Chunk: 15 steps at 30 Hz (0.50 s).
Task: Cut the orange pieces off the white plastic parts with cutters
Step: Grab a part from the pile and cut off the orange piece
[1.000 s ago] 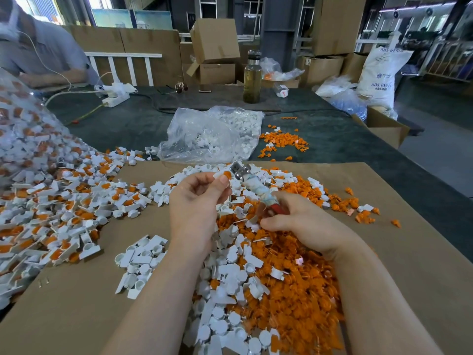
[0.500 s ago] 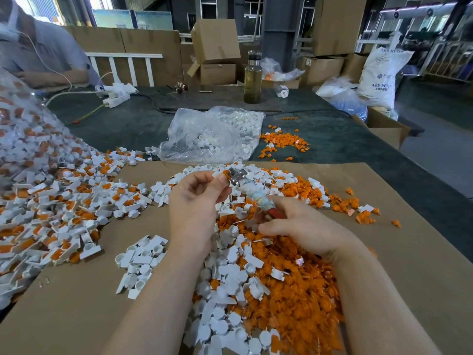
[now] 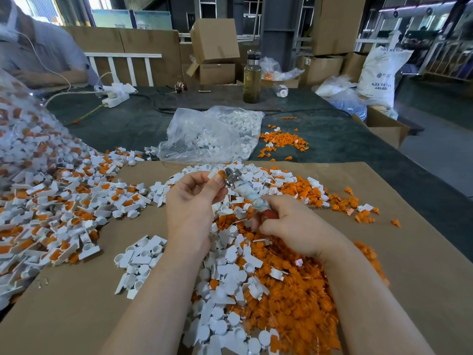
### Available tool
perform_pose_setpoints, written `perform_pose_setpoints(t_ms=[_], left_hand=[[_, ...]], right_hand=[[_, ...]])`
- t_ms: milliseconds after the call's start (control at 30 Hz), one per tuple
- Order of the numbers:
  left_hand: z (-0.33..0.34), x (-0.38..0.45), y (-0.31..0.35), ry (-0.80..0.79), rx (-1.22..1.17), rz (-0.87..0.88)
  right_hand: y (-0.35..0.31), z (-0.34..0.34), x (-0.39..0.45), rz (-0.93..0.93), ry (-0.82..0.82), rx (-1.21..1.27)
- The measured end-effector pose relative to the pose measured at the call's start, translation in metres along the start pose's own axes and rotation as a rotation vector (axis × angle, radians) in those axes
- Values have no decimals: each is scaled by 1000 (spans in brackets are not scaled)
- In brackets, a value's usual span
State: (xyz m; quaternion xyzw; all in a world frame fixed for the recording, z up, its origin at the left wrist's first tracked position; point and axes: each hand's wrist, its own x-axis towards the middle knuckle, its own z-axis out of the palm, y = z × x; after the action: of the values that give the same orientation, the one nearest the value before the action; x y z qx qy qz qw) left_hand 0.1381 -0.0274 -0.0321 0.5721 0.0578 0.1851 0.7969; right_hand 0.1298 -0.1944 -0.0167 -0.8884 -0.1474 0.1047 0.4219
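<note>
Head view: left hand (image 3: 190, 201) pinches a part (image 3: 217, 174) at the cutters (image 3: 234, 179), right hand (image 3: 294, 226) clenched round their handles, mid-frame above piled pieces (image 3: 294, 303), bare cardboard (image 3: 64, 316) lower left

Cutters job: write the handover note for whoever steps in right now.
Left hand: pinches a small part at the cutters' metal head.
Right hand: grips the cutters by the wrapped handles.
Done: pile of cut orange pieces under the right forearm; trimmed white parts in a small heap on the cardboard sheet.
Left: large heap of uncut parts to the left. The part at the cutters is too small to tell whether it is cut.
</note>
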Motion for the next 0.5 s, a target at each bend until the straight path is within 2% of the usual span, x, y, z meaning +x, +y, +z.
perform_pose_setpoints(t_ms=[233, 367, 500], left_hand=[[-1, 0, 1, -10, -15, -26], [-4, 2, 3, -30, -64, -118], [-11, 6, 6, 36, -128, -218]], right_hand=[[1, 1, 1, -17, 16, -51], [2, 5, 3, -55, 54, -70], [3, 9, 8, -76, 110, -133]])
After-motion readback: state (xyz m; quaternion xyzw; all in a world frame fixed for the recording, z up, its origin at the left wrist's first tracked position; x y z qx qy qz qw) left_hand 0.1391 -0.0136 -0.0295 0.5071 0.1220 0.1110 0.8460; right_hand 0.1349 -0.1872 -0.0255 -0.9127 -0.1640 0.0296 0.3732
